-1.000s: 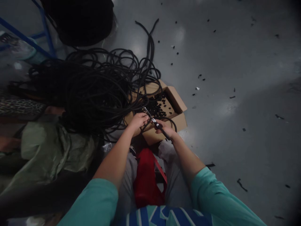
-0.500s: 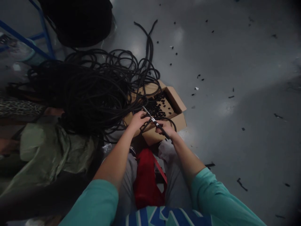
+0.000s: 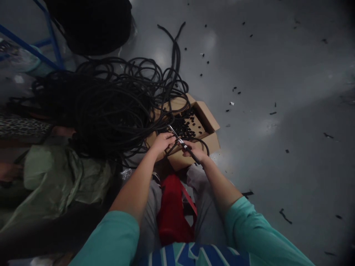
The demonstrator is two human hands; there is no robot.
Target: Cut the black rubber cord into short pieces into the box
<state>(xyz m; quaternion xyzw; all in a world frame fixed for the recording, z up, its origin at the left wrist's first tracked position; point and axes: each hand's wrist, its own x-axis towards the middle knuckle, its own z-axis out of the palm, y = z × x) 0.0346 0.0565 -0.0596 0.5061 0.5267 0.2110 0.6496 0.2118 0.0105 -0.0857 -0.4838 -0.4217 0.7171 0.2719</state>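
My right hand [image 3: 194,150] is closed on a cutting tool [image 3: 188,148] with a dark handle, a white band and a thin metal blade that points up and left. My left hand [image 3: 163,142] is pinched beside the blade, on a black cord as far as I can make out; its fingertips partly hide it. A loop of black cord [image 3: 207,146] curves around my right hand. Both hands are over an open cardboard box [image 3: 208,115] holding many short black pieces [image 3: 184,126]. A large tangled pile of black cord [image 3: 111,107] lies left of the box and over its edge.
Small black scraps [image 3: 273,113] are scattered on the grey floor [image 3: 263,74]. A big black container [image 3: 91,26] and a blue metal frame [image 3: 52,40] stand at the upper left. Green cloth [image 3: 50,177] and another person's hand [image 3: 9,171] are at the left. Something red [image 3: 174,210] is between my legs.
The fingers of my left hand have drawn closer together near the blade. The tool and my right hand have hardly moved.
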